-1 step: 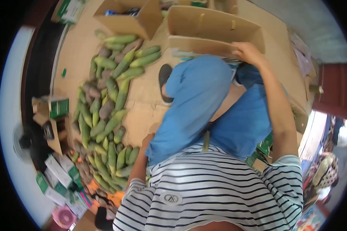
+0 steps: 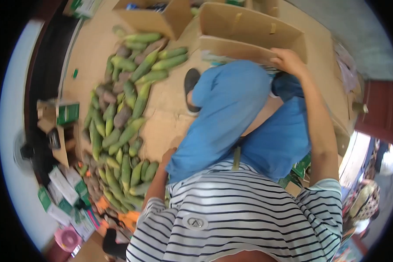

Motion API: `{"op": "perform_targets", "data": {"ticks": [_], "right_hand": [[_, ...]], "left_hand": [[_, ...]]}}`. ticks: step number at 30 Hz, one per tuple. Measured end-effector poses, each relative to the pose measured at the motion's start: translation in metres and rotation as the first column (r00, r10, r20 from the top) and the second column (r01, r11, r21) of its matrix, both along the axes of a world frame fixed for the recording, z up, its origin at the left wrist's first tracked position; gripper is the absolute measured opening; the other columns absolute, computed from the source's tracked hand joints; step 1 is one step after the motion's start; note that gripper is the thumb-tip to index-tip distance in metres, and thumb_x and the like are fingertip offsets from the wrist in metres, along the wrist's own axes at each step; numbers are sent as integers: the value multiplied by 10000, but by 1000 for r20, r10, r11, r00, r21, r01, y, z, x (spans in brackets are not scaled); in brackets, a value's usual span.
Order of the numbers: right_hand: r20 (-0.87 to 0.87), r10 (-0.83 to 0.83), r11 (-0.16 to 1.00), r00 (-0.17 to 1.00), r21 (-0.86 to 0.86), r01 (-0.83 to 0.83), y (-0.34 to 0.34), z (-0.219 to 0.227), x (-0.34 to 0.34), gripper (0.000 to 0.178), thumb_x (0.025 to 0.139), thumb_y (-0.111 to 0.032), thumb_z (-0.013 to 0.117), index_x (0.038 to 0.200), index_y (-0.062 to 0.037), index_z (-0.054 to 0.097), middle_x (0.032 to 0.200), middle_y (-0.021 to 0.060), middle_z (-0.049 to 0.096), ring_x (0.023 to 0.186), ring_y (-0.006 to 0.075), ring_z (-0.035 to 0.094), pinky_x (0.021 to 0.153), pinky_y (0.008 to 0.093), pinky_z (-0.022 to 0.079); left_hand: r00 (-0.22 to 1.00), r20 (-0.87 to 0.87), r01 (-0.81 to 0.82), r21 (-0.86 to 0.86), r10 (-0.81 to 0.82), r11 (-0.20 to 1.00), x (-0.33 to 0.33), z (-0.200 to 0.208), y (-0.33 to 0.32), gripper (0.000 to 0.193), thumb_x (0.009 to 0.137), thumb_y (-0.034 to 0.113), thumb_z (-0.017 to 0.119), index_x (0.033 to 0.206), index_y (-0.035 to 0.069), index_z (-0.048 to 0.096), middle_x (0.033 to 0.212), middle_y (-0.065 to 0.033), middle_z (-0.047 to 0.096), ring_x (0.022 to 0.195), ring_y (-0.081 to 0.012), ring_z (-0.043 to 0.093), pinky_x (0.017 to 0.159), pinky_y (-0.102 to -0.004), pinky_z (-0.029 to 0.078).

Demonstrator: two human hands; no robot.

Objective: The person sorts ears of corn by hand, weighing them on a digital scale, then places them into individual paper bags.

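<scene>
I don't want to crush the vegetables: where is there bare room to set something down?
The bare cardboard between the vegetable pile, the black shoe and the left hand; also the strip left of the pile's upper part, bare but for a green scrap. Crowded: the lower left, where vegetables and green-and-white boxes sit close together.

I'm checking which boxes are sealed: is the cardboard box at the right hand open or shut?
Open. The cardboard box shows its inner walls from above, and the right hand is at its near rim.
</scene>
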State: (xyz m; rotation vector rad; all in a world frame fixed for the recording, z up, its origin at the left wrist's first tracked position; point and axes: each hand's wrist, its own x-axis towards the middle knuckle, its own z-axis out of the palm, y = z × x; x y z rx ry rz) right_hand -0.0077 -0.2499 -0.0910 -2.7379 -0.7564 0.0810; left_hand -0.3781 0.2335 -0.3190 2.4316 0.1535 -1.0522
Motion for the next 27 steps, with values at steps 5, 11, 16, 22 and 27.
{"op": "perform_targets", "data": {"ticks": [5,11,16,22,27], "right_hand": [[-299,-136,991,945,-58,124,6,25,-3,328,806,-180,597,1083,-9,556,902,208,612,842,372,573,722,388,453],[-282,-188,981,941,-17,191,19,21,-8,264,831,-147,587,1065,-29,563,771,140,614,682,219,567,667,313,447],[-275,-162,987,948,-26,162,19,24,-10,269,841,-128,581,1087,-23,559,724,82,584,669,137,529,641,279,438],[-399,-139,962,906,163,219,-20,-15,12,302,846,-82,565,1145,-38,550,675,29,527,609,99,458,587,249,414],[-417,-182,945,891,177,276,-33,-23,16,352,851,-60,549,1203,-52,528,692,-25,484,603,65,412,569,222,392]], "left_hand": [[981,-33,-188,45,189,981,-9,8,12,355,779,337,537,948,29,589,901,-221,625,915,-359,596,768,-411,466],[880,-153,-393,299,450,870,-62,7,34,397,757,334,589,1010,28,574,989,-225,610,973,-343,586,827,-404,462],[938,108,-318,642,328,698,-82,34,54,301,771,290,590,985,81,572,1003,-135,556,947,-321,549,766,-453,475],[946,130,-295,724,297,624,-150,51,97,404,743,337,652,1014,62,532,1018,-121,521,973,-307,518,769,-440,461],[478,627,-794,607,615,-3,-163,47,87,548,731,368,691,1070,6,459,991,-150,511,945,-334,518,767,-433,466]]}}
